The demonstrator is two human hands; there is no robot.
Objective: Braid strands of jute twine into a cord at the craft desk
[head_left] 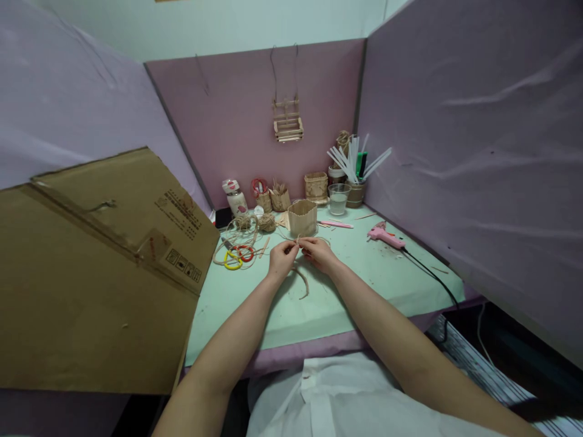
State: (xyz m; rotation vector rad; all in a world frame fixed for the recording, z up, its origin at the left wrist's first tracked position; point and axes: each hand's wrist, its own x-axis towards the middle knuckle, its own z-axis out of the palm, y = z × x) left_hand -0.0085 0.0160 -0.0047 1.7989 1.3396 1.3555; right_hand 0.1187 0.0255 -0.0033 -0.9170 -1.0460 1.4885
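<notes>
White shirt (337, 394) nearest camera, bare forearms over table edge. Left hand (283, 257) and right hand (320, 254) almost meet, fingertips of both pinching thin twine (298, 240); close grip probably for control of small strand. Twine just in front of stick-walled cup (302, 219). Pink glue gun (387, 236) laid off to right, likely keeping nozzle clear of hands. Fingers hide twine crossing; can't tell if curved strand (305, 284) below joins it. Scissors (234, 267) blades half lost in tangled string (241, 229).
</notes>
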